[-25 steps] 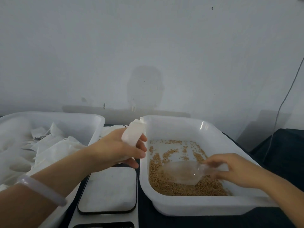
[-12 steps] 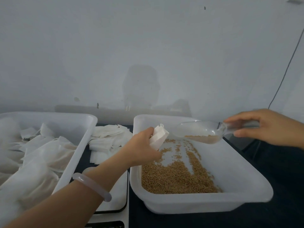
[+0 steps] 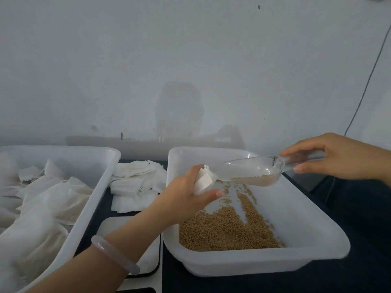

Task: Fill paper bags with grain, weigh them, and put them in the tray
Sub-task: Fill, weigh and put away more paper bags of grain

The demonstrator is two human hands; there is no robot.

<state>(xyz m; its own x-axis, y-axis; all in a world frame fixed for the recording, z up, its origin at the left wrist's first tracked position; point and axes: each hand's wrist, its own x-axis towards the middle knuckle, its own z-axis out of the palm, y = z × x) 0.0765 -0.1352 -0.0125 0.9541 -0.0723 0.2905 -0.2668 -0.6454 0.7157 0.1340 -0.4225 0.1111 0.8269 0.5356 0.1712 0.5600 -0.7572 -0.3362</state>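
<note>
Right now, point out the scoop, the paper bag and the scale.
scoop (image 3: 251,169), head view, middle of its clear bowl.
paper bag (image 3: 204,180), head view, white face near its open top.
scale (image 3: 151,258), head view, near right part of the platform.

A pale grey wall (image 3: 190,49) fills the view above and beyond both hands. A thin dark cable (image 3: 368,81) runs down it, ending just above the right hand (image 3: 338,157). A soft grey shadow (image 3: 179,106) lies on the wall, straight beyond the left hand (image 3: 186,197). A small dark speck (image 3: 259,7) sits high on the wall, far above both hands. The dark surface (image 3: 359,208) spreads below the right hand. A pale translucent bracelet (image 3: 114,254) circles the wrist behind the left hand.
</note>
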